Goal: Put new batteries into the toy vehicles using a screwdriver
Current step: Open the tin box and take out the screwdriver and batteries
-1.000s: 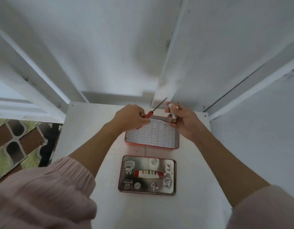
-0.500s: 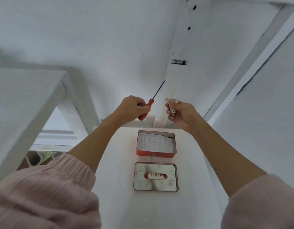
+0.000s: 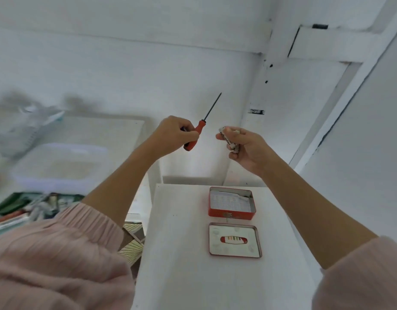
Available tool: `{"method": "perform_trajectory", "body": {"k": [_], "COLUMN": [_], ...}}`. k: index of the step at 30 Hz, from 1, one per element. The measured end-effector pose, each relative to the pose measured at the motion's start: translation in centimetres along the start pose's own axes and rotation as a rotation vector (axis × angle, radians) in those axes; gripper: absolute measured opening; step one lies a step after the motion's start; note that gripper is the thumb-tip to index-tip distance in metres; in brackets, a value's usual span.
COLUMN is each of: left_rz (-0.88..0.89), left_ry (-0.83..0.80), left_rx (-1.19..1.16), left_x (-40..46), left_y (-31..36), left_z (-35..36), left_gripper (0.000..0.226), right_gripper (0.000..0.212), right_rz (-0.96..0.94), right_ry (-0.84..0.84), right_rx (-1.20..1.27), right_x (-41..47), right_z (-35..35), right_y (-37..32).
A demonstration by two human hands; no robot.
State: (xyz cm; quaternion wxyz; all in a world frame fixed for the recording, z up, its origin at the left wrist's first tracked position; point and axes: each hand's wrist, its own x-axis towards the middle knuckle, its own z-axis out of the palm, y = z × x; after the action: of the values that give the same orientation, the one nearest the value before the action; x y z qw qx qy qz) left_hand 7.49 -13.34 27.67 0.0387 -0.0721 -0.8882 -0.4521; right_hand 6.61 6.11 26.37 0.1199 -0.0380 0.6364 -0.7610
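Observation:
My left hand (image 3: 175, 135) grips a red-handled screwdriver (image 3: 195, 135), its thin dark shaft pointing up and to the right. My right hand (image 3: 246, 146) holds white batteries (image 3: 226, 139), fingers curled round them. Both hands are raised in the air, well above the white table (image 3: 182, 253). On that table stands an open red tin (image 3: 231, 203) with patterned paper inside. Its lid (image 3: 234, 240) lies just in front of the tin. No toy vehicle is in view.
To the left, a second white surface carries a clear plastic box (image 3: 59, 164) and a blurred basket (image 3: 30, 128). Lower left lies a green tray of tubes (image 3: 25, 209). White walls close in behind and on the right. Patterned floor (image 3: 131, 242) shows between the tables.
Both hands have lifted from over the tin up into the air, still holding screwdriver and batteries. The camera tilted up and left, bringing the left table into view.

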Motion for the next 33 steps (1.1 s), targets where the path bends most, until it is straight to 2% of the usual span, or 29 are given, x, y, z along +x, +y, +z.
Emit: {"method": "perform_trajectory", "body": {"k": [3,8,14,17,21,26,29,33], "left_rz": [0.03,0.042,0.025,0.023,0.041,0.086,0.098,0.101], "left_ry": [0.017,0.014,-0.046,-0.115,-0.196,-0.244,-0.271,-0.281], "left_rx": [0.015,0.05,0.146,0.189,0.201,0.182,0.176,0.171], "left_x": [-1.3,-4.1,-7.6,-9.1,-10.1,-10.5,-10.7,-10.5], "left_y": [-1.3,-6.1,-14.0,-16.7,-18.8,-20.5,-20.9,-21.5], "left_z": [-4.2,-12.5,-21.8,-24.3,-25.8,-26.4,-26.7,-27.2], "left_gripper": [0.013,0.011,0.012,0.011,0.012,0.011,0.011,0.014], "right_gripper": [0.015,0.011,0.011,0.014,0.016,0.014,0.013,0.011], "right_rz": [-0.018,-0.07,-0.022,0.044,0.057,-0.044,-0.09,-0.102], "right_ry": [-0.036,-0.066,-0.135,-0.134,-0.147,-0.207,-0.239,-0.148], "right_rx": [-0.058,-0.32,-0.586,-0.628,-0.726,-1.13,-1.283,-1.254], "right_x": [-0.5,-0.5,-1.3,-2.1,-2.9,-3.3,-3.5,-3.0], "right_z": [4.7,14.3,25.6,29.4,33.2,36.2,36.8,36.6], "right_y": [-0.3,1.2,4.8,6.7,8.6,10.5,11.4,12.0]}}
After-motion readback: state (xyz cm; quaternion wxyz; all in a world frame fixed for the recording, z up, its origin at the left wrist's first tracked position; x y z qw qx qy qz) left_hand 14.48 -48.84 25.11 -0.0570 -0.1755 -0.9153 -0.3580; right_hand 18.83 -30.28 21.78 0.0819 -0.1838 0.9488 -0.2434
